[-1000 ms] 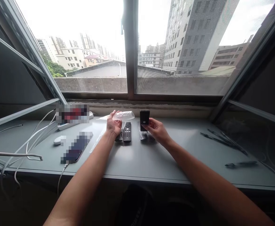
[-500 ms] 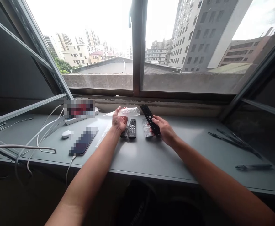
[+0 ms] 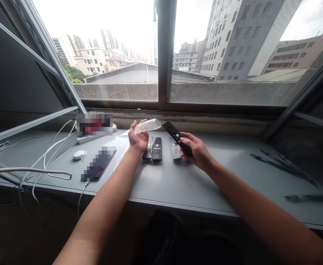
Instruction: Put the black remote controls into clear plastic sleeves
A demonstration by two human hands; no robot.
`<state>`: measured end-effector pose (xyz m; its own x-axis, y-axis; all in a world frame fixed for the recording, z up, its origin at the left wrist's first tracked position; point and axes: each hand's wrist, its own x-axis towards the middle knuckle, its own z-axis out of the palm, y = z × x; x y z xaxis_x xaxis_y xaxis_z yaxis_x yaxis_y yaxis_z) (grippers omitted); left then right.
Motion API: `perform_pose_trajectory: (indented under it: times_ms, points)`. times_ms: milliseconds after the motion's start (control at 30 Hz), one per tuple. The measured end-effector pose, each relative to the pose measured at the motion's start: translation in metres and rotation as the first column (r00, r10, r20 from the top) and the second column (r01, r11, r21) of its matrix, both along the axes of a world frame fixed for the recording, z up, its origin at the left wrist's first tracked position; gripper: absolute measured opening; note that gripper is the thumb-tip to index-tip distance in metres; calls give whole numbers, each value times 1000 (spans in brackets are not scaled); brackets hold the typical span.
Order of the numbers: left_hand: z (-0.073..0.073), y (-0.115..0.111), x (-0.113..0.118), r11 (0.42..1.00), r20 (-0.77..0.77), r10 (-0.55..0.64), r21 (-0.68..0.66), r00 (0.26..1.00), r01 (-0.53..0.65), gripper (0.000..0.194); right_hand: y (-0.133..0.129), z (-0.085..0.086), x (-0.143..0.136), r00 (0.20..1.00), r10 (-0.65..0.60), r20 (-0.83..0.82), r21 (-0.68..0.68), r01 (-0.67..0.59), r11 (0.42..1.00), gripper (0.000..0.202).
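A clear plastic sleeve [image 3: 149,126] rests in my left hand [image 3: 138,139], its open mouth facing right. My right hand [image 3: 196,149] is closed around a black remote control [image 3: 175,135], whose far end tilts up and left to the sleeve's mouth. I cannot tell whether the two touch. Below, between my hands, another black remote [image 3: 157,149] lies on the grey table [image 3: 172,187]. Just left of it is a dark remote in clear wrapping [image 3: 148,151], partly hidden by my left hand. Under my right hand lies a clear-wrapped item [image 3: 175,150], mostly covered.
To the left are a phone [image 3: 102,163] on a charging cable, a small white case [image 3: 78,155] and a white power strip [image 3: 95,137] with several cables. Dark cables [image 3: 284,167] and a dark slim item [image 3: 307,198] lie at the right. A window frame [image 3: 165,55] stands behind.
The remote's far end has come close to the sleeve's mouth. My left hand has turned the sleeve so its mouth sits slightly higher. The camera view has shifted a little.
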<state>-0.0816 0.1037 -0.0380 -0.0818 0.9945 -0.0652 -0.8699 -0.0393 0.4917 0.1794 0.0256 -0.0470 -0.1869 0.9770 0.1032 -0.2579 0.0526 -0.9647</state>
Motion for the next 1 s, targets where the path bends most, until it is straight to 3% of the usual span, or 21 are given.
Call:
perform_pose_trajectory:
  times_ms: [167,400,533,733,1000]
  points:
    - [-2,2,2,1000,-20,10,-12,1000,-10,36,0,-1,2,1000,-1,-18,48,2,999,51]
    - [-4,1,10,996,-192,20,88,981,-3,39,-2,1,2,987,131,98,4,-132,991,53]
    - [-3,-3,18,984,-286,-50,152,957,97,40,-3,1,0,983,135,123,-14,-134,991,53]
    - [1,-16,33,940,-374,-230,155,899,305,56,-1,-4,-5,988,95,123,68,-104,992,58]
    - [-11,-13,39,882,-523,-287,184,803,435,44,6,-14,-9,989,41,142,169,-65,984,63]
